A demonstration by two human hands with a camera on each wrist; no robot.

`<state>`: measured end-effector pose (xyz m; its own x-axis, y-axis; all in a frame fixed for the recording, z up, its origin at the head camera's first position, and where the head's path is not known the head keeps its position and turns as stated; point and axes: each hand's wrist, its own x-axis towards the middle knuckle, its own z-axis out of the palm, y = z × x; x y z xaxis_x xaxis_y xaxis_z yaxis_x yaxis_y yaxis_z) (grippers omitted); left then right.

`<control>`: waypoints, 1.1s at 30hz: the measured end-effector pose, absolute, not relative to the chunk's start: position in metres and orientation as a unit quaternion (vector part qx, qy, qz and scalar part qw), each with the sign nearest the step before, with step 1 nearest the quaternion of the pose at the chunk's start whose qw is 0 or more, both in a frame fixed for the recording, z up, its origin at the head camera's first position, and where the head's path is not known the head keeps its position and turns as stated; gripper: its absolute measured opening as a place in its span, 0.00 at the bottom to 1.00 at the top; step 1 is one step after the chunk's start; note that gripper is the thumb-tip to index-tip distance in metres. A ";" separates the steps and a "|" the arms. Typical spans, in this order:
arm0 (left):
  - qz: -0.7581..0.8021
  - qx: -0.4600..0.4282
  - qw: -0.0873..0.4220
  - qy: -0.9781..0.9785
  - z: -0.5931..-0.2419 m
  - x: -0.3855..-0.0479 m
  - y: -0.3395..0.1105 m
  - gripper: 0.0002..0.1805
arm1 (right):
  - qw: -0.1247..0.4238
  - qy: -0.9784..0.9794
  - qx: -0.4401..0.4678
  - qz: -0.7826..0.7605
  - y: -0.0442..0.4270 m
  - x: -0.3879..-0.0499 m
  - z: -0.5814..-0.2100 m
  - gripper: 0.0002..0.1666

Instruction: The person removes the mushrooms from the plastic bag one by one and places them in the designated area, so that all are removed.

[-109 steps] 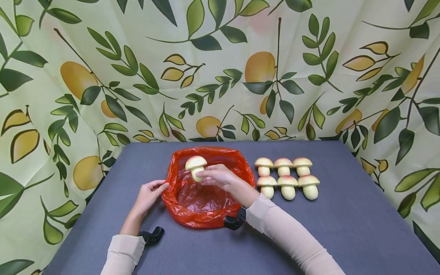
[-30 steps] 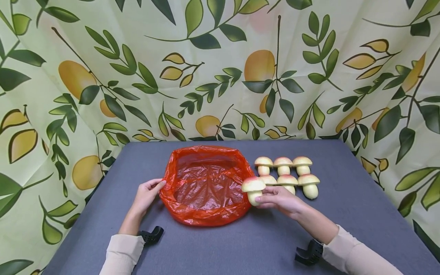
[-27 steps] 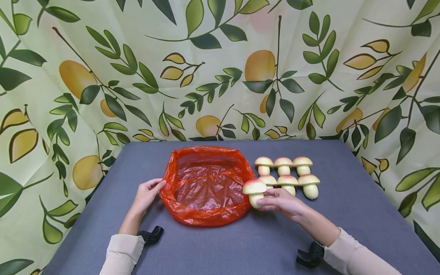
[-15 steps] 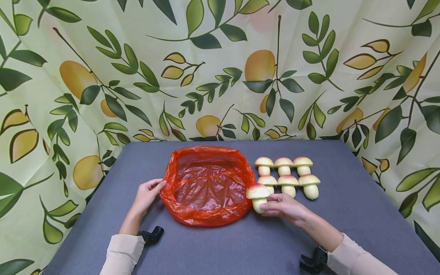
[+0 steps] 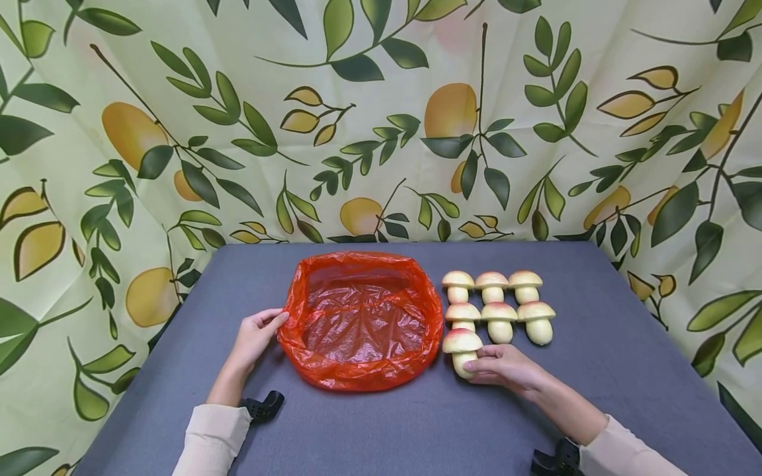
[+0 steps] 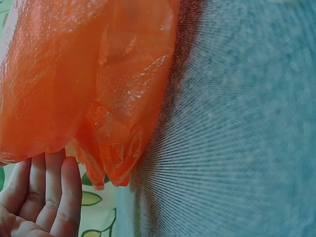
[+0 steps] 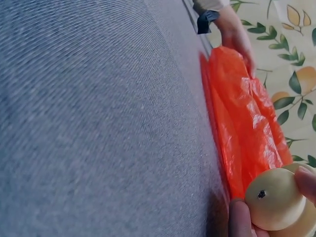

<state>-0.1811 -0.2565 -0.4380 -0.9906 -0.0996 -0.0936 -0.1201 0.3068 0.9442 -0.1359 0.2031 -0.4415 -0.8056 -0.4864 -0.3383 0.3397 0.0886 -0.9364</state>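
My right hand (image 5: 506, 370) grips a toy mushroom (image 5: 462, 344) by its stem, just in front of the left column of other mushrooms. In the right wrist view, the round stem end of the held mushroom (image 7: 274, 200) shows between thumb and fingers; whether it touches the table is hard to tell. The left hand (image 5: 253, 340) pinches the left rim of a red plastic bag (image 5: 357, 378), whose mouth gapes wide and inside which no mushroom shows. From the left wrist view, several fingers (image 6: 52, 190) lie at the bag's edge, thumb hidden.
Two rows of three pale mushrooms with reddish caps, one of them a front-row mushroom (image 5: 499, 322), lie right of the bag. The grey cloth-covered table (image 5: 369, 436) ends at a leaf-patterned curtain (image 5: 381, 132) behind. Each wrist carries a black camera mount (image 5: 264, 406).
The right hand has carried the mushroom out from over the bag, rightward past its rim, then down and nearer, in front of the rows. My left hand has kept to the bag's rim.
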 end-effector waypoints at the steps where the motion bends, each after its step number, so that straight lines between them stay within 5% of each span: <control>1: 0.583 -0.068 0.010 0.810 -0.438 -0.181 -0.257 0.24 | 0.306 0.674 -0.053 -0.670 0.204 -0.136 -0.442 0.04; 9: 0.598 -0.044 -0.006 0.800 -0.442 -0.180 -0.258 0.23 | 0.299 0.726 -0.020 -0.619 0.211 -0.131 -0.444 0.17; 23: 0.576 -0.062 0.011 0.815 -0.439 -0.181 -0.258 0.23 | 0.297 0.790 -0.040 -0.535 0.216 -0.122 -0.440 0.18; 33: 0.576 -0.063 0.007 0.815 -0.438 -0.180 -0.258 0.23 | 0.111 0.922 -0.079 -0.363 0.213 -0.122 -0.426 0.32</control>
